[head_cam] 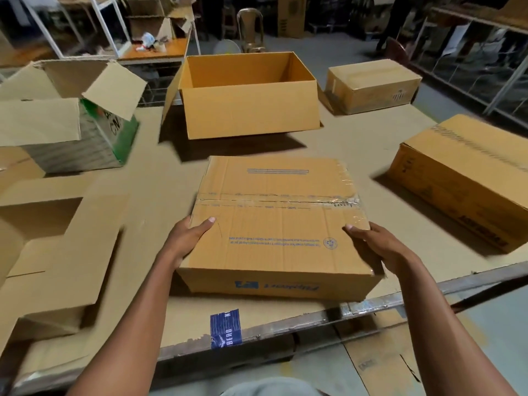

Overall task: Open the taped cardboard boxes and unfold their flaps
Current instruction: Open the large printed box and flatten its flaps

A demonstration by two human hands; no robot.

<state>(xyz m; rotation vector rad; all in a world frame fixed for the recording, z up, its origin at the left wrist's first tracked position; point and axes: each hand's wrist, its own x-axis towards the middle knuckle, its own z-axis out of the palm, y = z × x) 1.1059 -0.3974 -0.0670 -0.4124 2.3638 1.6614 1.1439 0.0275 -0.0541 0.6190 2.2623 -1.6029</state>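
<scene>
Both arms fwd, left hand [187, 238] thumb up, right hand [374, 244] fingers curled, grip prob. firm

"HERO" on blue label [225, 328] at table edge [285, 328]; other print unreadable

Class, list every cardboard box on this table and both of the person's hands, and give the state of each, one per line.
Box between the hands: closed, seam taped.
Large box behind it: open, nothing visible inside.
Green-printed box: open, flaps up.
Near-left box: open, flaps spread.
Far-right small box: closed.
Right long box: closed.
Left hand: holds the box's left edge.
Right hand: holds its right edge.
</scene>
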